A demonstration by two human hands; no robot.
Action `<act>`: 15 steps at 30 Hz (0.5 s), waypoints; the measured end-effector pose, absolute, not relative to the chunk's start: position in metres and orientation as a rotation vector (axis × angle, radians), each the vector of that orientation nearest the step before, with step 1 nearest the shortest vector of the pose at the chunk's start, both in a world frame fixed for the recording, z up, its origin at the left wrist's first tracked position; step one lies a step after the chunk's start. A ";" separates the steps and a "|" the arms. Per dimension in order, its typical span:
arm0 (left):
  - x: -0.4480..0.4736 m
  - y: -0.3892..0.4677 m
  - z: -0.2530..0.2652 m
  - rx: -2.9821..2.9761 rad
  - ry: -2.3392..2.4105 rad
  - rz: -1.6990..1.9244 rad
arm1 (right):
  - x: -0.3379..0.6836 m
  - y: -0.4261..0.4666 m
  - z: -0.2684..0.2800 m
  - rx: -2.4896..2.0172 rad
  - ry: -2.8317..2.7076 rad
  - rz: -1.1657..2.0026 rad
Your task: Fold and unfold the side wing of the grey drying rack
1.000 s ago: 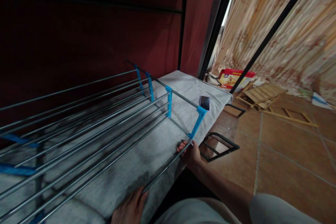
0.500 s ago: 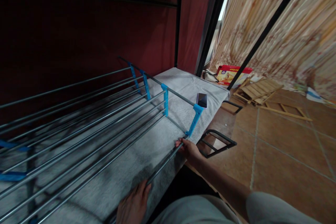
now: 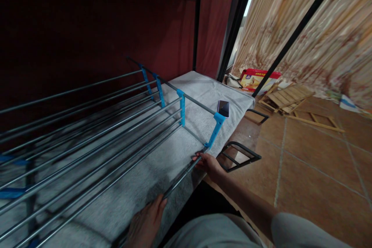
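Observation:
A rack of grey metal rods [image 3: 128, 124] joined by blue plastic brackets [image 3: 181, 108] lies across a grey blanket [image 3: 200, 85]. Along the rack's near side runs a single metal rod [image 3: 180, 181], its far end at the lower tip of the rightmost blue bracket [image 3: 215, 131]. My right hand [image 3: 207, 162] is closed round this rod just below the bracket, fingertips pinching it. Lower down, my left hand [image 3: 147, 217] is wrapped round the same rod, thumb along it. Whether the rod is seated in the bracket I cannot tell.
A phone [image 3: 223, 109] lies on the blanket behind the rightmost bracket. Black bed-frame posts [image 3: 198, 27] rise around the blanket, and a black metal frame [image 3: 242, 157] juts out beside it. Wooden slatted pieces [image 3: 290, 99] and a red-and-yellow box [image 3: 257, 79] are on the tiled floor.
My left hand has shifted slightly up and its thumb now lies along the rod. The rack's far end appears slightly higher in view; my right hand keeps its place near the bracket.

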State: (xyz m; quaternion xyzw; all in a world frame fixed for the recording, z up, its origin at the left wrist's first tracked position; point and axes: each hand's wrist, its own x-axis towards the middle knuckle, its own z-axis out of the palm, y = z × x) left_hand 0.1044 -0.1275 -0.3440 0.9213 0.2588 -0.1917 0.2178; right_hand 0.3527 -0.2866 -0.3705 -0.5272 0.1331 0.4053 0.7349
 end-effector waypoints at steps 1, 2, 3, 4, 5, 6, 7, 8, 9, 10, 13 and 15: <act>0.105 -0.126 -0.346 2.550 0.716 -0.521 | 0.352 -0.290 -0.372 -1.215 0.230 0.887; 0.105 -0.124 -0.348 2.550 0.717 -0.514 | 0.352 -0.295 -0.374 -1.278 0.164 0.873; 0.105 -0.124 -0.349 2.550 0.719 -0.507 | 0.352 -0.300 -0.377 -1.339 0.109 0.850; 0.104 -0.123 -0.351 2.551 0.719 -0.499 | 0.354 -0.307 -0.380 -1.394 0.072 0.813; 0.103 -0.124 -0.351 2.554 0.718 -0.494 | 0.357 -0.313 -0.383 -1.441 0.057 0.759; 0.103 -0.125 -0.351 2.555 0.719 -0.493 | 0.361 -0.320 -0.386 -1.482 0.054 0.691; 0.103 -0.127 -0.351 2.553 0.719 -0.496 | 0.366 -0.327 -0.389 -1.519 0.055 0.617; 0.102 -0.128 -0.349 2.547 0.720 -0.500 | 0.372 -0.332 -0.392 -1.552 0.052 0.540; 0.103 -0.129 -0.347 2.539 0.720 -0.506 | 0.377 -0.337 -0.395 -1.586 0.037 0.459; 0.103 -0.131 -0.344 2.531 0.721 -0.510 | 0.382 -0.340 -0.397 -1.624 0.003 0.385; 0.105 -0.132 -0.337 2.524 0.729 -0.510 | 0.393 -0.343 -0.404 -1.766 -0.209 0.254; 0.106 -0.132 -0.335 2.509 0.733 -0.528 | 0.396 -0.341 -0.408 -1.856 -0.353 0.211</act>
